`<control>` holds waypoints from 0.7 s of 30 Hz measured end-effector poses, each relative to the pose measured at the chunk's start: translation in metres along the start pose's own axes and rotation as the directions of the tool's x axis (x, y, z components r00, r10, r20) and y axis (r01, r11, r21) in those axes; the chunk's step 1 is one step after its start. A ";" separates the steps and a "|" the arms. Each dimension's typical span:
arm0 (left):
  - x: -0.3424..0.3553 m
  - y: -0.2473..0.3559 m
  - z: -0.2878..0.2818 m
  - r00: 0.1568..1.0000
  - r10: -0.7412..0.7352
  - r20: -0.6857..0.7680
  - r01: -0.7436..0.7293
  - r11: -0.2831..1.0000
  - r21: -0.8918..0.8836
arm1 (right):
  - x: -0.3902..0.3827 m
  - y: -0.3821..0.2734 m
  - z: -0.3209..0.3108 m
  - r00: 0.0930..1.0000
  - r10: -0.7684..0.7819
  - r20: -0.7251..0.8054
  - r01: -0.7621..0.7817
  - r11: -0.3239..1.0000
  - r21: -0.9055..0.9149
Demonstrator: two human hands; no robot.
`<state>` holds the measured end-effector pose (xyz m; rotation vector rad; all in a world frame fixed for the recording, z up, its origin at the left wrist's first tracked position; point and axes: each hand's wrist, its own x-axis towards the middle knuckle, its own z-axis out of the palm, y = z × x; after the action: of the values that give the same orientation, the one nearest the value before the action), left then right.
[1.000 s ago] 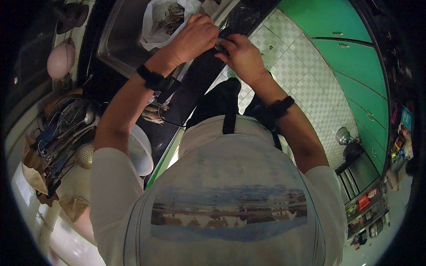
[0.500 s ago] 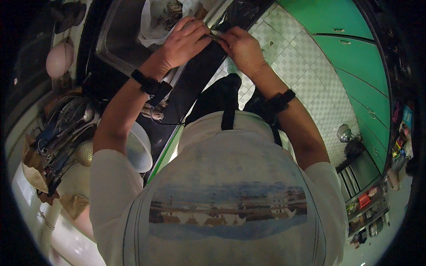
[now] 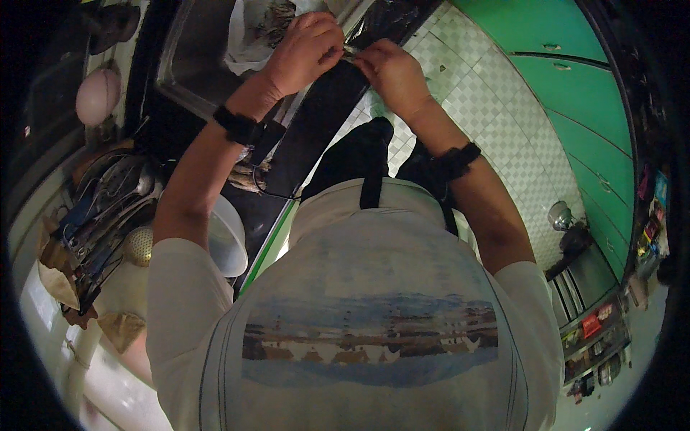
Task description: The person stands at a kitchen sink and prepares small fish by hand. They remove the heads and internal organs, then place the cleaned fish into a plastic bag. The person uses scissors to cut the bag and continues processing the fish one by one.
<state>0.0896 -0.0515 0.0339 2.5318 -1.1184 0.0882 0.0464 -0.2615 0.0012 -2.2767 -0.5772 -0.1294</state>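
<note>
My left hand (image 3: 304, 52) and my right hand (image 3: 394, 77) meet over the sink's near edge, both with closed fingers gripping a small silvery fish (image 3: 349, 54) between them, partly hidden by the fingertips. Behind my left hand, a white plastic bag (image 3: 244, 39) holding several small fish (image 3: 279, 21) lies in the steel sink (image 3: 188, 68). More small fish (image 3: 248, 177) lie on the black countertop (image 3: 330, 108) beside my left wrist. A dark plastic bag (image 3: 374, 25) sits at the counter's far edge. Black straps with devices are on both my wrists.
At the left are a bundle of utensils (image 3: 108, 208), a pale plastic basin (image 3: 226, 237) and a pink oval object (image 3: 97, 97). Green cabinets (image 3: 582, 115) line the right, above the checked tile floor (image 3: 489, 108). A metal pot (image 3: 560, 215) stands by a stainless appliance (image 3: 582, 280).
Both my hands have moved a little upward, away from my body, still on the small fish. The fingers of my left hand have shifted their hold.
</note>
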 end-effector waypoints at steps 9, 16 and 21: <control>0.003 0.011 -0.005 0.994 0.087 0.073 -0.097 0.985 0.146 | 0.002 -0.001 -0.003 0.999 0.041 0.020 -0.041 0.999 0.033; 0.004 0.001 0.002 0.985 0.146 0.089 -0.158 0.978 0.139 | 0.001 0.002 -0.002 1.000 -0.008 0.003 0.008 0.999 0.043; 0.005 -0.002 0.000 0.986 0.101 0.134 -0.111 0.991 0.068 | -0.002 0.002 0.000 0.998 0.067 -0.020 -0.064 0.990 0.128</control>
<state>0.0939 -0.0538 0.0340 2.5750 -1.3239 -0.0071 0.0459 -0.2629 -0.0007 -2.1643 -0.4836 -0.0855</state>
